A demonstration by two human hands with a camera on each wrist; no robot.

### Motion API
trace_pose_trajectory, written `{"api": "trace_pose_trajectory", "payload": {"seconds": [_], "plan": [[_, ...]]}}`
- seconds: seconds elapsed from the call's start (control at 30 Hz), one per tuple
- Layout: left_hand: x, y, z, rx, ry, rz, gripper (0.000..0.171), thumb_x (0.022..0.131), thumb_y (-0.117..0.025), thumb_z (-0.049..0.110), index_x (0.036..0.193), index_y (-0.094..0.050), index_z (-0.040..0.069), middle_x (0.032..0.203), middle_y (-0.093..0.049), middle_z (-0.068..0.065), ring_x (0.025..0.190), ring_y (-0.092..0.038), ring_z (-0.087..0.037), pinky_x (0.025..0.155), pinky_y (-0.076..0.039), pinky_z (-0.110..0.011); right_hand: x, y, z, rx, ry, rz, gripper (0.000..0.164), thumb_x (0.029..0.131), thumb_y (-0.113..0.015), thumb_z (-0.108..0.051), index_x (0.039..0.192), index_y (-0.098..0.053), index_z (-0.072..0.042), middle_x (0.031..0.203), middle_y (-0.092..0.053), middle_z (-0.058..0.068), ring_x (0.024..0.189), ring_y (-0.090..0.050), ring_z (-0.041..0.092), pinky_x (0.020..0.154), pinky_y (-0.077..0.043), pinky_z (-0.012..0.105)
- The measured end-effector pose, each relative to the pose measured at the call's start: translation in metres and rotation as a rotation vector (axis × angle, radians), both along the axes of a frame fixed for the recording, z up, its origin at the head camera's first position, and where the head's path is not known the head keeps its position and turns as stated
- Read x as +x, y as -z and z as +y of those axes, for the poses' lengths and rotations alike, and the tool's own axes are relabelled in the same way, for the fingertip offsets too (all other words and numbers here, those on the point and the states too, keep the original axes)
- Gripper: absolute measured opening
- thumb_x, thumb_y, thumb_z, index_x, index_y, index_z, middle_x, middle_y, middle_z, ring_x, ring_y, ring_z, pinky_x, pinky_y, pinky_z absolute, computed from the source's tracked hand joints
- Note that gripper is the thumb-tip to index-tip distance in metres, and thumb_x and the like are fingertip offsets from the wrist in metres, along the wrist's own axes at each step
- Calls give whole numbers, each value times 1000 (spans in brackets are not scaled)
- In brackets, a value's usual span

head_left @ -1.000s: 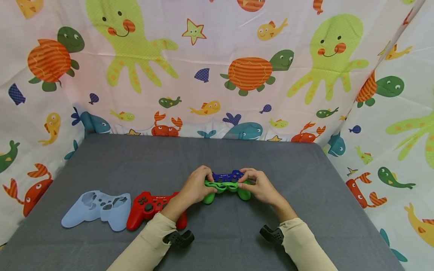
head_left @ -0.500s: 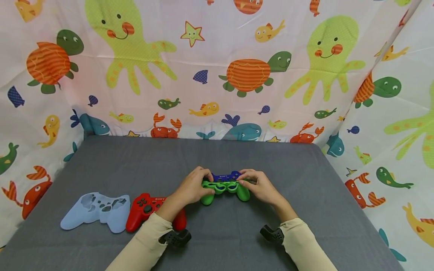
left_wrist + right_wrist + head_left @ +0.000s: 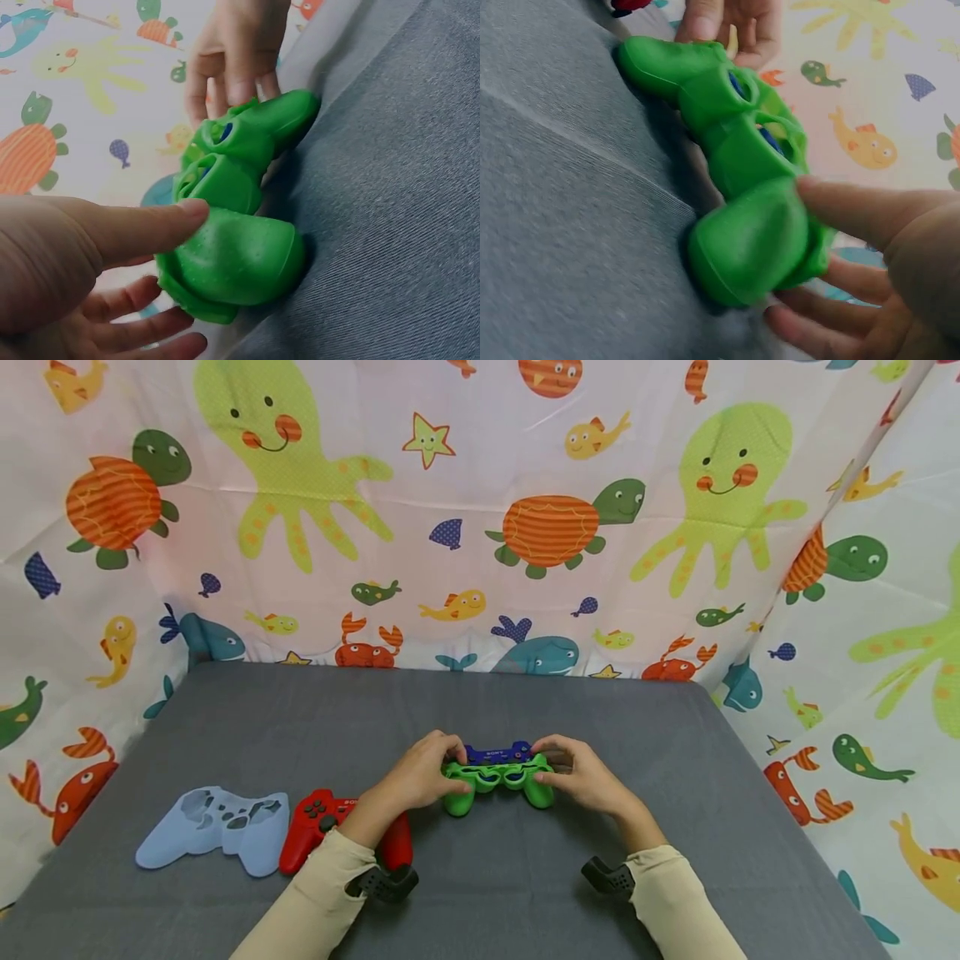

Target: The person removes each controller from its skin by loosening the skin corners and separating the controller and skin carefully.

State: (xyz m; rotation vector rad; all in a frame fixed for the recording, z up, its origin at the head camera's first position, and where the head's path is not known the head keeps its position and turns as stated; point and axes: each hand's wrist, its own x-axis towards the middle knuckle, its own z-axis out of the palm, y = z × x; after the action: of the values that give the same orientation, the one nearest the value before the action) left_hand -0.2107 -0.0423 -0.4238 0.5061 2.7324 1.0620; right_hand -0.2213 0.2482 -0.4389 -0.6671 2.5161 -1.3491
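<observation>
A blue game controller marked SONY sits partly inside a green silicone controller cover near the middle of the table. Its far part with the buttons shows bare, while the cover wraps the near side and both grips. My left hand holds the left end, thumb on the green grip and fingers behind it. At the right end my right hand holds the cover, its thumb tip touching the green rim and its fingers on the far side. The controller's underside is hidden.
A red game controller lies to the left, partly covered by my left forearm. Beside it is a pale blue silicone controller cover. The grey tabletop ends at a fabric backdrop printed with sea animals.
The green cover's right end has come up over more of the blue controller. My right thumb has slid outward from the rim's middle, and the right hand has shifted slightly right.
</observation>
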Motion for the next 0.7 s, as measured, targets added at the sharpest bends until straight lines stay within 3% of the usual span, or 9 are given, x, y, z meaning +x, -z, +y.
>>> {"api": "trace_pose_trajectory", "payload": {"seconds": [0.13,0.23,0.33,0.47,0.7], "plan": [[0,-2,-3,-82,17,-34,44,76,-90,24,92,-51,16,99,-51,-4,88,-51,-19,74,-40,-35,0,-2,6,45,-61,-70,59,88,-78,-6,138,-48,-2,143,-52,28,119,-62,44,94,-55,52],[2,1,-2,-153,45,-68,56,73,-93,27,97,-43,17,95,-47,-3,79,-47,-21,68,-35,-35,1,-1,7,107,-110,-102,81,83,-82,-6,149,-34,-6,146,-46,31,103,-66,33,85,-57,44],[4,4,1,-167,70,-93,65,70,-95,24,102,-38,16,94,-45,-5,76,-47,-23,66,-35,-35,2,0,6,157,-124,-97,95,81,-84,-6,155,-25,-11,144,-45,31,90,-63,23,76,-54,35],[5,7,4,-127,84,-88,69,70,-94,15,108,-37,15,98,-46,-7,80,-48,-24,70,-39,-36,2,2,5,159,-96,-75,92,80,-84,-5,154,-29,-13,141,-46,31,85,-61,20,72,-52,32],[-1,3,1,-28,27,-84,68,75,-90,9,126,-45,13,111,-52,-11,85,-50,-21,74,-45,-35,-2,6,8,-6,-95,-140,80,87,-76,-1,151,-28,-5,137,-50,32,80,-62,20,67,-54,29]]}}
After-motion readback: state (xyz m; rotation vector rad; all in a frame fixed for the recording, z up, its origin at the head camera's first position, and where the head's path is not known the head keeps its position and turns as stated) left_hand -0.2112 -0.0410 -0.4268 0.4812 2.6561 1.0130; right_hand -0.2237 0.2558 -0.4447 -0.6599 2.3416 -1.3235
